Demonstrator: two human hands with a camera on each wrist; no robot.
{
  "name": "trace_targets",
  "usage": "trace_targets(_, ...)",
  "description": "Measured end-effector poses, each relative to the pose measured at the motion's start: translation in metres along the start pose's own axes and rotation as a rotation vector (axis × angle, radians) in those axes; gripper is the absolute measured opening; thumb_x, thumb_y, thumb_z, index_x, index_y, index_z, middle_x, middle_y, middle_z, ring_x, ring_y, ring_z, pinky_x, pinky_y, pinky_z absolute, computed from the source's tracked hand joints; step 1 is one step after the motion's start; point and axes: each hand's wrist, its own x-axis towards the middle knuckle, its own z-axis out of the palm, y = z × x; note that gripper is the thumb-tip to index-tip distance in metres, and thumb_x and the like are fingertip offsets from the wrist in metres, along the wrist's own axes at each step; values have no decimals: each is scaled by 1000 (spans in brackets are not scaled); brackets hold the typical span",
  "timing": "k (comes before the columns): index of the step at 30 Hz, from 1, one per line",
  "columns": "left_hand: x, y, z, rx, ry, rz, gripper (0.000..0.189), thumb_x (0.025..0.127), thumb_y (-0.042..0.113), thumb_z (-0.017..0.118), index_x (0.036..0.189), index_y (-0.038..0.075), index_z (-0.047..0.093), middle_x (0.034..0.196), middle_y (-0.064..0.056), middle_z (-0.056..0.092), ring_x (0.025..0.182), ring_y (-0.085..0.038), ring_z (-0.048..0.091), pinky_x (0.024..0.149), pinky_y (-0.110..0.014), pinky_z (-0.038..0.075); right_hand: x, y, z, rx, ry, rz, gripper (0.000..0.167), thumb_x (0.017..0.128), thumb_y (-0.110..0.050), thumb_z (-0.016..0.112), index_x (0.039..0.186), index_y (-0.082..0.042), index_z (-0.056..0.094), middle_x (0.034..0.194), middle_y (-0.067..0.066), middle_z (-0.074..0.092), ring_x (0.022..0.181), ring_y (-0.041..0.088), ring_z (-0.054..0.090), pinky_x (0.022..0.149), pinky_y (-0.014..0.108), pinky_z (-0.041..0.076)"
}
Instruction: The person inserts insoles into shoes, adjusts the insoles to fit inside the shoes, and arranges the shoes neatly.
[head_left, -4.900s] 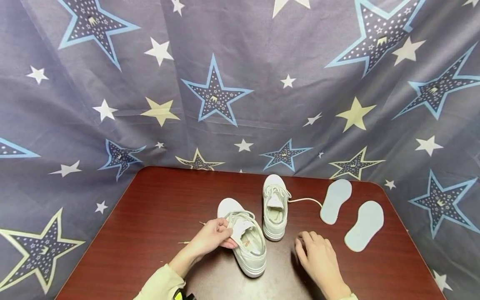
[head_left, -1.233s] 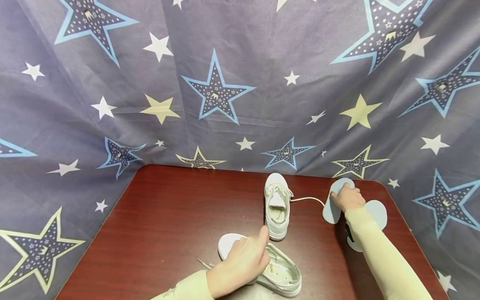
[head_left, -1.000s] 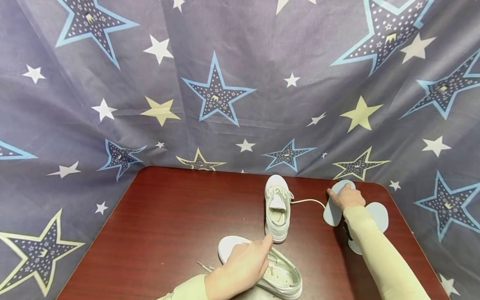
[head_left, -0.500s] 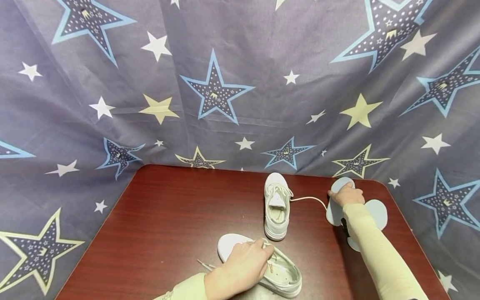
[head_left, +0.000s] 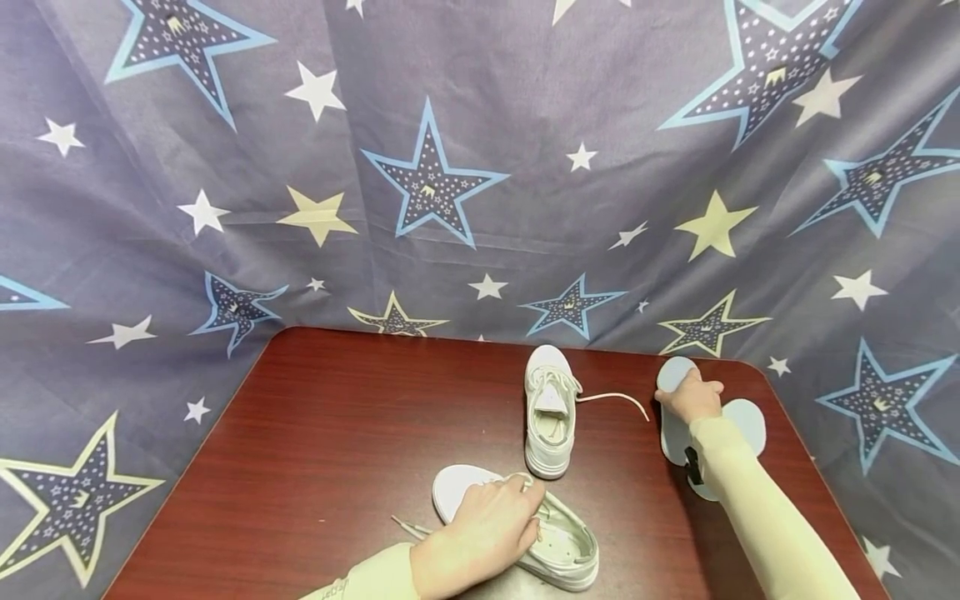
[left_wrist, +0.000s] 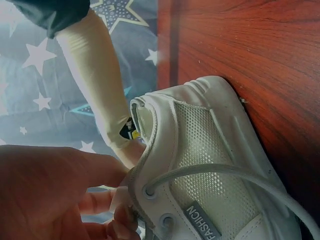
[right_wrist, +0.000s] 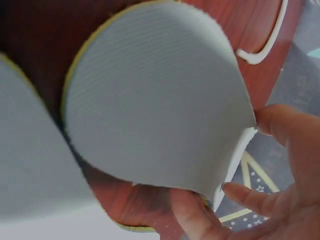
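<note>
My left hand [head_left: 483, 529] lies over a white sneaker [head_left: 562, 546] near the front of the table; in the left wrist view its thumb and fingers pinch the upper beside the lace eyelets [left_wrist: 150, 192]. This sneaker has a mesh side and a grey "FASHICN" tag [left_wrist: 201, 220]. At the table's right, my right hand [head_left: 693, 398] grips a pale blue insole [head_left: 674, 437] by its edges. The right wrist view shows the insole [right_wrist: 155, 100] bent up between thumb and fingers. A second insole [head_left: 747, 423] lies beside it, partly hidden by the right sleeve.
The other white sneaker [head_left: 551, 421] stands farther back, toe toward the curtain. Its lace [head_left: 611, 396] trails right across the reddish-brown table [head_left: 360, 417]. A lace end [head_left: 408, 527] sticks out left of the near sneaker. A star-patterned curtain [head_left: 465, 267] surrounds the table's back and sides.
The near sneaker has come forward and turned since the oldest frame. My right hand has reached the insole and shifted it off the lace end. My left forefinger, raised earlier, has come down.
</note>
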Motion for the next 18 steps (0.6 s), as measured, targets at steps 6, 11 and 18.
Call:
trace_targets(6, 0, 0, 2, -37, -5, -19, 25, 81, 22, 74, 98, 18, 58, 77, 1, 61, 58, -21, 62, 42, -33, 36, -14, -9, 0, 3, -19, -49, 86, 91, -31, 72, 142, 22, 26, 118, 53, 33, 102, 69, 54, 88, 68, 49)
trace_targets(11, -2, -1, 2, -38, -14, -23, 28, 80, 21, 75, 101, 18, 57, 77, 1, 59, 57, -22, 61, 42, -33, 34, -27, -21, -5, -3, -30, -101, 87, 92, -32, 71, 140, 24, 24, 119, 53, 31, 99, 69, 55, 87, 69, 49)
trace_targets(18, -5, 0, 3, -6, 14, 6, 25, 82, 22, 77, 104, 23, 64, 81, -1, 61, 62, -21, 62, 43, -33, 37, -42, -33, -9, -3, 1, -180, 67, 90, -31, 73, 119, 16, 35, 110, 46, 35, 88, 66, 57, 80, 69, 49)
